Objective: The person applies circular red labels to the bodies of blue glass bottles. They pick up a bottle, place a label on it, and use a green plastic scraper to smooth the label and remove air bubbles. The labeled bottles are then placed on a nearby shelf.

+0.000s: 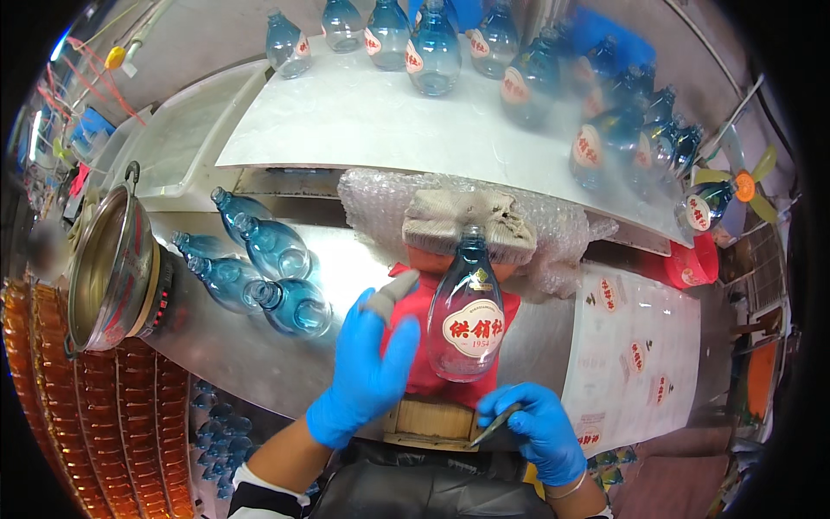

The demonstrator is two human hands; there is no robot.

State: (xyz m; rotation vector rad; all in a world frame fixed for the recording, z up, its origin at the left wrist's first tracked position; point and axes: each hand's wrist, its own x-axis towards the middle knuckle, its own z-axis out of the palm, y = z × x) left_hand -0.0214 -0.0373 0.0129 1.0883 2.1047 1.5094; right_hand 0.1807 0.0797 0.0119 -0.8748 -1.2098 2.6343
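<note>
Right grip (534,426) pinches pointed tool (495,426). Left grip (367,376) spread, empty; bottle (469,303) just right of it.

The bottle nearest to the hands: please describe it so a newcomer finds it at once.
On the metal table, find the red cover. Over it is a bottle, blue above and clear below. Unlike the plain blue bottles to its left, it bears a white label.

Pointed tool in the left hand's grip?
No, the right hand holds the pointed tool, while the left hand is open beside the labelled blue bottle.
</note>
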